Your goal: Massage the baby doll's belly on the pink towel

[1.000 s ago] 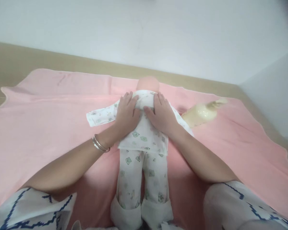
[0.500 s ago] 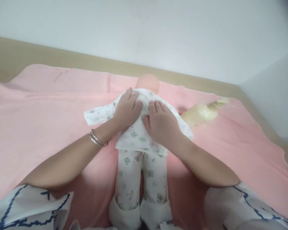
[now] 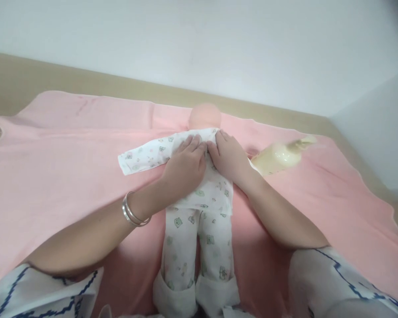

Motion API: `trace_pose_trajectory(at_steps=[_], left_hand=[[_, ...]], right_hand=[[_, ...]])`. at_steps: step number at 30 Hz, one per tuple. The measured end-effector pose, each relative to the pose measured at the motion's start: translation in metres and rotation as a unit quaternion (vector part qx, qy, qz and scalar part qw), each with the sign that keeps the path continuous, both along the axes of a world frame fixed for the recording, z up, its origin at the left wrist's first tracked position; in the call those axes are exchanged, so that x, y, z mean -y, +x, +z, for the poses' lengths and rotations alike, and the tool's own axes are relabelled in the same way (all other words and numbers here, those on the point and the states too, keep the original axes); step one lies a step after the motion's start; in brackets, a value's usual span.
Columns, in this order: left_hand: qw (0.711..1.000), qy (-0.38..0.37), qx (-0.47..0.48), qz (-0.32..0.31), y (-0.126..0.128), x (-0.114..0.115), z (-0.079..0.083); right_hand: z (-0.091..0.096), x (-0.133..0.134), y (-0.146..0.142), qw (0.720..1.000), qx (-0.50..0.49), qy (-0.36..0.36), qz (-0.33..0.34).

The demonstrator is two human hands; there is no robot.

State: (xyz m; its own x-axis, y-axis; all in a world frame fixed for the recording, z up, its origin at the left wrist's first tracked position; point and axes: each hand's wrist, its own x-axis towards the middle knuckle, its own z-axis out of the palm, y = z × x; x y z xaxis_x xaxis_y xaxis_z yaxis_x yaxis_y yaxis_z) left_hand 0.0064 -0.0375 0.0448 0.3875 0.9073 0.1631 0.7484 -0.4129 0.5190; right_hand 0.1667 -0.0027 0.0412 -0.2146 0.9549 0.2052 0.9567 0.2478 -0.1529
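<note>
A baby doll lies along the middle of the head view, its bald head [image 3: 204, 116] at the far end. It wears a white printed top [image 3: 215, 194] and matching printed trousers [image 3: 182, 247] with turned-up cuffs. My left hand [image 3: 187, 165] rests flat on the chest of the top, fingers stretched out. Across from it, my right hand [image 3: 230, 157] lies on the doll's upper chest near the shoulder, its fingers extended. The two hands nearly meet at the centre. One sleeve of the top reaches out to the left; the other is mostly hidden behind my right hand and forearm.
A pink blanket [image 3: 69, 176] spreads under the doll over a tan surface [image 3: 96, 84]. To the right of the doll, a pale yellow pump bottle [image 3: 278, 157] lies on its side on the blanket. A white wall [image 3: 185, 39] rises behind.
My left hand has slid down and toward the middle of the chest. My right hand has shifted up and outward to the shoulder, and the top lies flatter there.
</note>
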Motion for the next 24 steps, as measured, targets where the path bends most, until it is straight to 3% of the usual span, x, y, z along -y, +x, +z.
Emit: trace_pose_trajectory(at_steps=[4,9,15,19,24], left_hand=[[0.999,-0.048,0.024,0.012,-0.009,-0.021,0.004],[0.998,-0.032,0.027,0.048,-0.016,-0.047,-0.012],[0.998,0.009,0.022,0.051,-0.012,-0.040,-0.021],[0.998,0.009,0.017,0.064,-0.007,-0.022,-0.011],[0.999,0.004,0.036,0.012,-0.002,-0.003,0.002]], right_hand=[[0.009,0.033,-0.012,0.995,0.098,0.016,0.013],[0.017,0.060,-0.024,0.989,0.146,0.019,0.009],[0.023,0.034,-0.015,0.997,0.073,-0.029,-0.007],[0.015,0.011,-0.006,0.999,0.015,-0.023,-0.032],[0.000,-0.004,0.003,1.000,-0.017,-0.006,0.013]])
